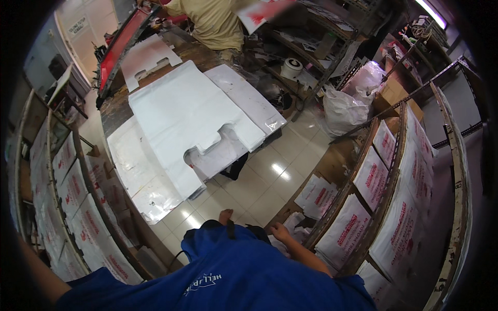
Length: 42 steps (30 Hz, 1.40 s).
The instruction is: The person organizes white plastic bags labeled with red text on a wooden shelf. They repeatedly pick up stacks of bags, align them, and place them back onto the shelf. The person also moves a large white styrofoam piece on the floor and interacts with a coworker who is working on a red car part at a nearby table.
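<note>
My right hand point(280, 231) reaches down to the low end of the right-hand drying rack point(394, 155) and touches a pile of white bags with red print point(314, 194) lying by the floor. Its fingers are half hidden by my blue shirt, so its grip is unclear. Only my left forearm point(32, 270) shows at the lower left edge; that hand is out of the picture. My foot point(225, 215) stands on the pale tiled floor point(259, 181). In front of me a work table carries stacks of plain white handle-cut bags point(192, 111).
Another person in a beige shirt point(212, 20) stands at the table's far end holding a red-printed sheet point(259, 11). A red screen frame point(122, 44) lies at the table's left. A second rack of printed bags point(78, 197) lines the left. Stuffed white sacks point(342, 109) and a cardboard box point(391, 93) sit at right.
</note>
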Available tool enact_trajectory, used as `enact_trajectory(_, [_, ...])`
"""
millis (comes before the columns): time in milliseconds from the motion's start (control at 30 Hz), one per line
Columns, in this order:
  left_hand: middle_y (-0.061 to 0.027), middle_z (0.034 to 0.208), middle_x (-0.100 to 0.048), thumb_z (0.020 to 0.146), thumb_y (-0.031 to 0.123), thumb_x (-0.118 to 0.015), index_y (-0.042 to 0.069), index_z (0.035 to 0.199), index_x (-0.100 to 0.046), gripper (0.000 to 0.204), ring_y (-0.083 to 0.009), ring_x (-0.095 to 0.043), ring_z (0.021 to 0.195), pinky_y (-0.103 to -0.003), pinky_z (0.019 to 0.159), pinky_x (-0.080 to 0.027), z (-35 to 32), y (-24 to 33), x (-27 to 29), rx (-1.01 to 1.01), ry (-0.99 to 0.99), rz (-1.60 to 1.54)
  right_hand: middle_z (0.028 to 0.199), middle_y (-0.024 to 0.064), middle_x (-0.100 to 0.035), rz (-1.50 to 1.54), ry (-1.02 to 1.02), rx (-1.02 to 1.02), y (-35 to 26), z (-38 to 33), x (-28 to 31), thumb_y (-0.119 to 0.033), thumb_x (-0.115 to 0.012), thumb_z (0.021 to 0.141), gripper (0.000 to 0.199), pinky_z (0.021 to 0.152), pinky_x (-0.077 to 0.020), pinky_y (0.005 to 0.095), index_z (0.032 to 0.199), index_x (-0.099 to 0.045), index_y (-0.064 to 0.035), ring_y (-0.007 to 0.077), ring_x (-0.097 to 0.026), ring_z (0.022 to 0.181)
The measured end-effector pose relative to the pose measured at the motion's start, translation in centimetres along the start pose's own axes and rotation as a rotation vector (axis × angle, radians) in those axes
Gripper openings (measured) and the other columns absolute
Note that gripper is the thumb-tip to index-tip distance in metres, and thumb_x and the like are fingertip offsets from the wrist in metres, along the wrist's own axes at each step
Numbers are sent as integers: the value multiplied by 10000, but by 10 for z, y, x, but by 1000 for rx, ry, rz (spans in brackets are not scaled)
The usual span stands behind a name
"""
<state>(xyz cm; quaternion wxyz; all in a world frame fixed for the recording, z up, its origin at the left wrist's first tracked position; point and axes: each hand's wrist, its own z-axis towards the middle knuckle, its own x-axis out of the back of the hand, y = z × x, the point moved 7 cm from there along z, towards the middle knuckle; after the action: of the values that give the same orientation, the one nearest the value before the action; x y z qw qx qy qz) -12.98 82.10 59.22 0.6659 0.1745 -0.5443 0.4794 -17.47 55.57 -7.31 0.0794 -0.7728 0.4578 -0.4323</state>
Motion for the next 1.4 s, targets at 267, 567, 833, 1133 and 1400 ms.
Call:
enact_trajectory(267, [-192, 1379, -351, 966, 476, -297, 55, 1327, -343, 556, -303, -315, 1298, -445, 1098, -209, 3, -6, -18, 83, -28, -62, 999, 196, -644, -10, 42, 96, 0, 7, -1, -297, -568, 851, 386, 777, -497, 385, 1079, -595, 13, 317, -643, 862])
enact_trajectory(567, [-191, 1349, -378, 961, 483, -308, 45, 1303, -360, 558, -293, -345, 1266, -429, 1073, -238, 5, -9, -23, 116, -18, -83, 1041, 200, -639, -41, -66, -37, 54, 18, -29, -305, -550, 866, 418, 843, -481, 379, 1131, -577, 17, 312, -621, 973])
enact_trajectory(833, [-191, 1323, -402, 956, 490, -318, 37, 1282, -376, 561, -284, -372, 1238, -414, 1050, -264, 2, -14, -8, 141, 38, -79, 1108, 225, -615, -54, -73, -12, 5, 13, 0, -299, -559, 829, 436, 896, -450, 405, 1126, -581, 20, 347, -589, 1043])
enact_trajectory(1133, [-190, 1292, -429, 951, 498, -329, 28, 1259, -393, 565, -274, -402, 1206, -398, 1025, -293, -39, -44, 3, 365, 342, -406, 1071, 227, -634, 75, -121, 35, 42, 56, -32, -206, -573, 814, 416, 799, -499, 396, 1110, -589, 85, 313, -644, 920])
enact_trajectory(1400, [-190, 1266, -453, 947, 505, -339, 19, 1238, -408, 570, -265, -429, 1178, -384, 1002, -319, -91, -57, -122, 708, 896, -1126, 1011, 228, -655, -34, -113, 146, 33, 58, -47, -306, -574, 797, 454, 865, -471, 395, 1072, -622, 53, 364, -628, 972])
